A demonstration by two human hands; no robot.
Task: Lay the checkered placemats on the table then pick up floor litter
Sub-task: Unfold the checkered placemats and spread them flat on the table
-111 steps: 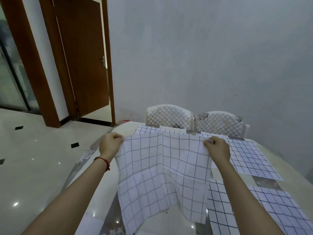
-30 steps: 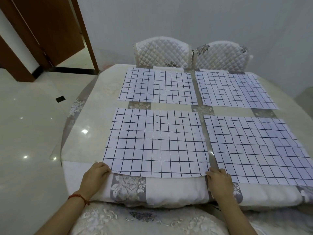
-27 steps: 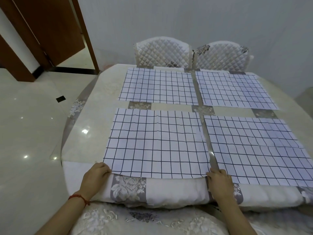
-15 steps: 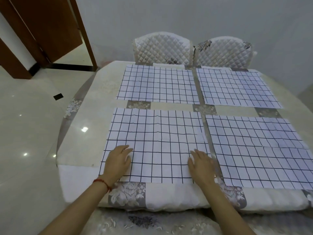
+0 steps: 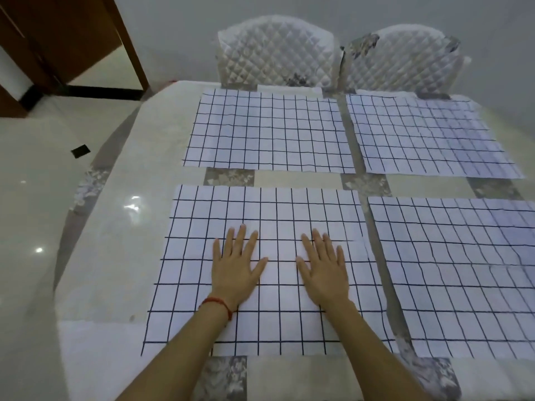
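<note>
Left hand (image 5: 235,267) and right hand (image 5: 322,266) flat, fingers spread, side by side on the near-left placemat (image 5: 266,215), moved inward from its near corners. Three more placemats (image 5: 269,131) beyond and rightward on the glossy table (image 5: 124,227). Two quilted chairs (image 5: 278,50) past the far edge; open tiled floor (image 5: 34,183) and a wooden door (image 5: 66,33) leftward.

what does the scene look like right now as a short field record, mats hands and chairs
placemats on table: four checkered, in a two-by-two grid
near-left placemat: flat, both hands on it
left hand: open, palm down, fingers spread
right hand: open, palm down, fingers spread
table: glossy top, patterned cloth
chairs: two quilted white ones at far side
floor litter: none in view
</note>
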